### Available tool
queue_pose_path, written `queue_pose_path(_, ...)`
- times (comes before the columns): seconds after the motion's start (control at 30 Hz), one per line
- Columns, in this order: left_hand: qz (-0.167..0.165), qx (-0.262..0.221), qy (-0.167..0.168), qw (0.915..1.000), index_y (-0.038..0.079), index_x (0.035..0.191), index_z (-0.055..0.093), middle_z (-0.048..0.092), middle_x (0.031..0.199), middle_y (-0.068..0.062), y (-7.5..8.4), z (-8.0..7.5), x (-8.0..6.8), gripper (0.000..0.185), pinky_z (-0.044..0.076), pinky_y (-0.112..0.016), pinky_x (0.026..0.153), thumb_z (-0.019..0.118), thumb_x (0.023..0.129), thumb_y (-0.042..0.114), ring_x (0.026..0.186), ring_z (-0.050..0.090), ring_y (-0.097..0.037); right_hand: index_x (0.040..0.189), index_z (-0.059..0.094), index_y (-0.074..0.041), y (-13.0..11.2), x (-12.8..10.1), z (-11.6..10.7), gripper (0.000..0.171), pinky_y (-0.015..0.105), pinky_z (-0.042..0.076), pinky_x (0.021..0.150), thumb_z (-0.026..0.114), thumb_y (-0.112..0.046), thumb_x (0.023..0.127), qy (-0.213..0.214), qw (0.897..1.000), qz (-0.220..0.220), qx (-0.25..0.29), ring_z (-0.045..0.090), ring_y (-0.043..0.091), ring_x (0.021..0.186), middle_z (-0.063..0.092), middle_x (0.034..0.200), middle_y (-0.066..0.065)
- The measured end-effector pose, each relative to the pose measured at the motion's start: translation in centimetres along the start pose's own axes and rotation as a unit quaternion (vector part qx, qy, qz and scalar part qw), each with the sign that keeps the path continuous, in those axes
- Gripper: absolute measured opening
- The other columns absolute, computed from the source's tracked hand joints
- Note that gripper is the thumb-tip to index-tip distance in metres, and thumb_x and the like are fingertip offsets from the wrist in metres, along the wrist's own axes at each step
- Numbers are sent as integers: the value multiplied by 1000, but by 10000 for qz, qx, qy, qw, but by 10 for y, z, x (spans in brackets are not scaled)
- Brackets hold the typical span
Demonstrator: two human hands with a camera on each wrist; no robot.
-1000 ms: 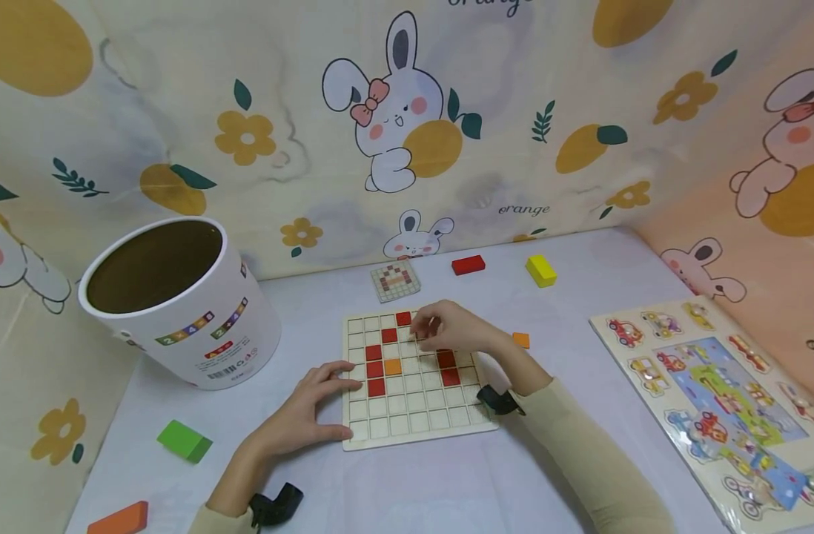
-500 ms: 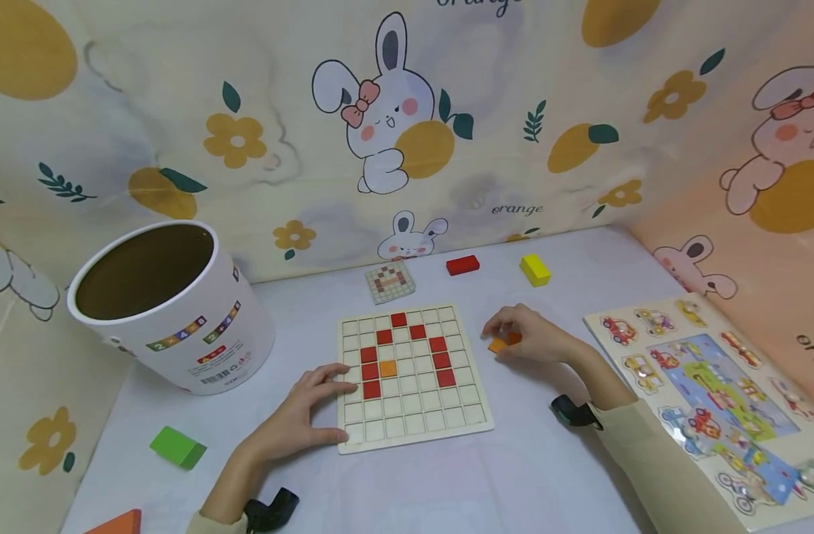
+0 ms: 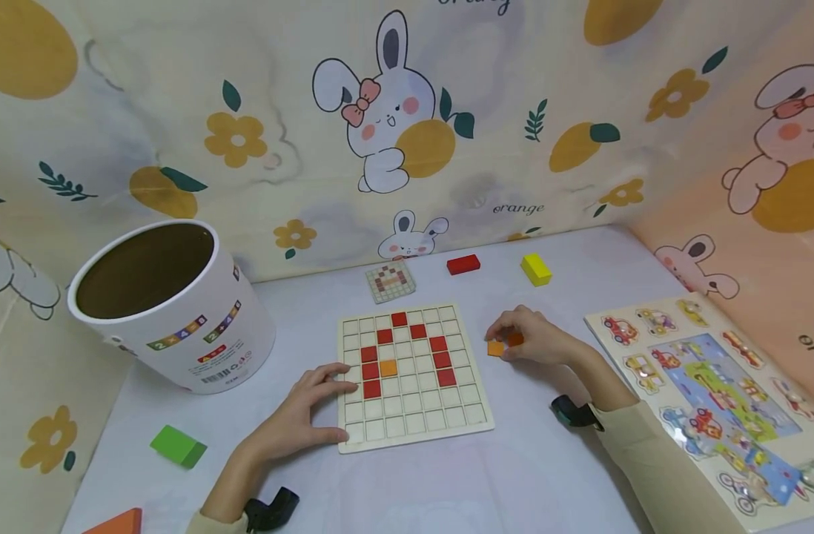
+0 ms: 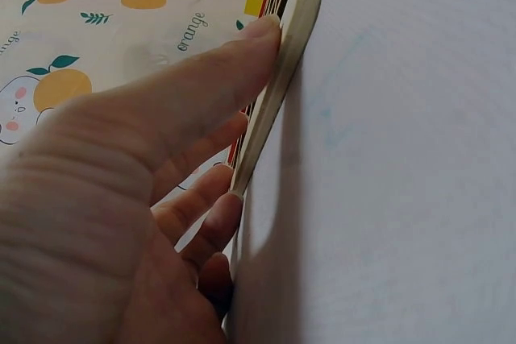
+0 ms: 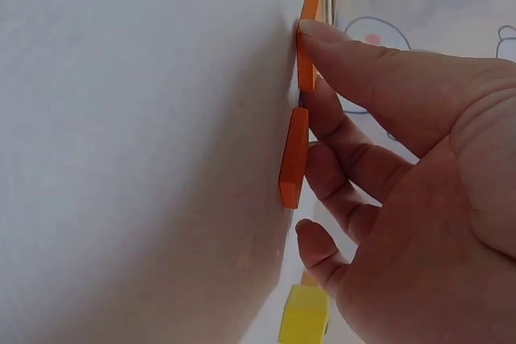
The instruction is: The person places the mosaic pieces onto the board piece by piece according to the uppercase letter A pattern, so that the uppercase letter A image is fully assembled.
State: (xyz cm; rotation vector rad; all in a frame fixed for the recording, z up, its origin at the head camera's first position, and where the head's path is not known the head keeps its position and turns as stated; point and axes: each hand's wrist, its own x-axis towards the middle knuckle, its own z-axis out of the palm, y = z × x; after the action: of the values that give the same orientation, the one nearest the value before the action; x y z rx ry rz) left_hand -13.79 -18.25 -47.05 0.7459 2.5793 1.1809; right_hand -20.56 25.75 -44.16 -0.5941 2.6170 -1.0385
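Observation:
A pale wooden grid board (image 3: 415,437) lies on the table, with several red tiles (image 3: 371,389) and an orange tile (image 3: 388,368) in its squares. My left hand (image 3: 307,411) rests at the board's left edge, thumb near the front corner and fingers spread along the side. To the right of the board, my right hand (image 3: 530,337) pinches a small orange tile (image 5: 307,70) between thumb and fingers, low at the table. A second orange tile (image 5: 293,159) lies beside it under the curled fingers.
Behind the board lie a small pattern card (image 3: 390,281), a red block (image 3: 463,265) and a yellow block (image 3: 536,269). A white bucket (image 3: 247,356) stands left, near a green block (image 3: 178,446) and an orange block (image 3: 116,523). A picture puzzle (image 3: 620,337) lies right.
My right hand has moved from over the board to the orange tiles at its right. A red tile now shows in the square it covered. My left hand stays at the edge.

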Motion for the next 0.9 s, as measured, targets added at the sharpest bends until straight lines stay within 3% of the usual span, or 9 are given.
queue_pose_path(0.3, 74, 24, 8, 10000, 26, 129, 65, 42, 152, 1, 0, 1, 1, 63, 27, -68, 108, 86, 73, 45, 141, 31, -33, 103, 70, -11, -4, 1, 0, 26, 45, 34, 88, 80, -2, 81, -19, 10000, 20, -5, 47, 25, 102, 65, 98, -2)
queue_pose_path(0.57, 55, -19, 19, 10000, 24, 128, 66, 41, 152, 0, 3, 0, 2, 63, 27, -68, 108, 87, 72, 43, 140, 33, -33, 102, 69, -2, -9, 9, 2, 17, 30, 48, 79, 72, 2, 86, -43, 9977, -201, 647, 54, 23, 89, 67, 96, 5)
queue_pose_path(0.7, 36, -21, 14, 10000, 25, 128, 66, 42, 152, 0, 3, 0, 1, 63, 27, -67, 108, 87, 72, 43, 139, 33, -33, 103, 70, -2, -25, 22, 9, 15, 27, 48, 80, 70, 1, 88, 76, 9967, -371, 718, 56, 23, 89, 68, 97, 5)
queue_pose_path(0.9, 49, -26, 26, 10000, 26, 128, 66, 42, 151, 1, 1, 0, 0, 63, 27, -66, 108, 88, 71, 42, 138, 34, -31, 102, 69, -3, -66, 51, 32, 11, 29, 49, 77, 69, -2, 91, -494, 9924, -840, 749, 55, 20, 85, 64, 92, 2)
